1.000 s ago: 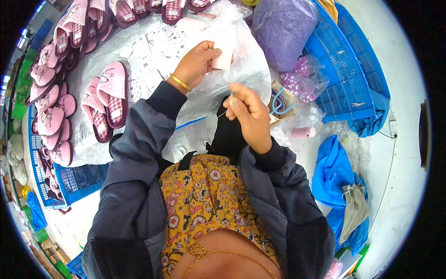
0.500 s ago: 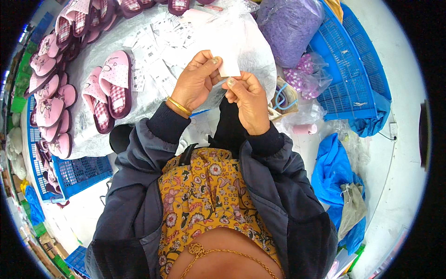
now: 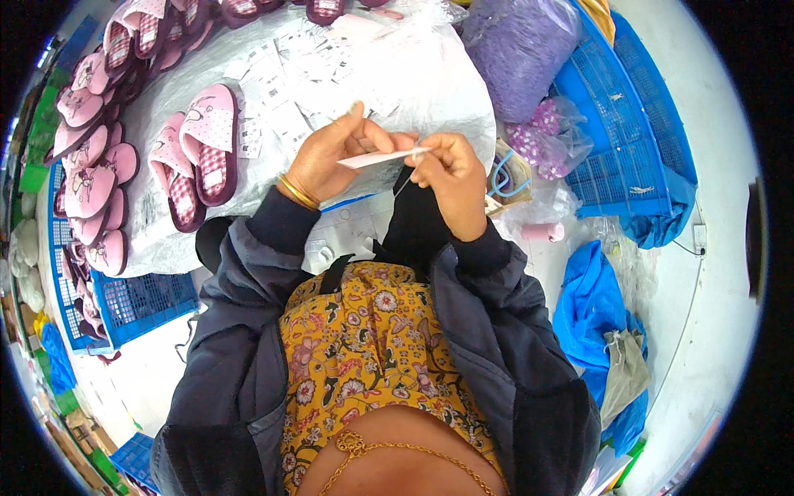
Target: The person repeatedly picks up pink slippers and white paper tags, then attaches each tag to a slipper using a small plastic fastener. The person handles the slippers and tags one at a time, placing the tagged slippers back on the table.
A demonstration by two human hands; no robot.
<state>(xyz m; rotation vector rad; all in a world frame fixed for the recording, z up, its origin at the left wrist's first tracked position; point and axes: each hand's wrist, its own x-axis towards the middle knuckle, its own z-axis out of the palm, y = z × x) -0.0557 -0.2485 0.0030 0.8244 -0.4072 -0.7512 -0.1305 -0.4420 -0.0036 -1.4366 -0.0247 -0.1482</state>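
Note:
My left hand (image 3: pixel 335 153), a gold bangle at its wrist, pinches a small white paper tag (image 3: pixel 376 158) held edge-on in front of my chest. My right hand (image 3: pixel 451 169) is closed on the tag's right end and seems to pinch a thin thread or needle there; that part is too small to make out. Both hands hover over a sheet of clear plastic (image 3: pixel 413 74) strewn with several white tags (image 3: pixel 289 70). A pair of pink slippers with checked insoles (image 3: pixel 194 153) lies just left of my left hand.
Several more pink slippers (image 3: pixel 87 157) line the left edge, over a blue crate (image 3: pixel 136 302). A purple bag (image 3: pixel 521 50), a blue basket (image 3: pixel 620 132), a small bag of purple bits (image 3: pixel 546 140), a pink thread spool (image 3: pixel 542 233) and blue cloth (image 3: pixel 591 306) lie to the right.
My right hand has come up to meet the left. The tag, earlier held flat facing me, is now turned edge-on between both hands, lower and nearer my chest.

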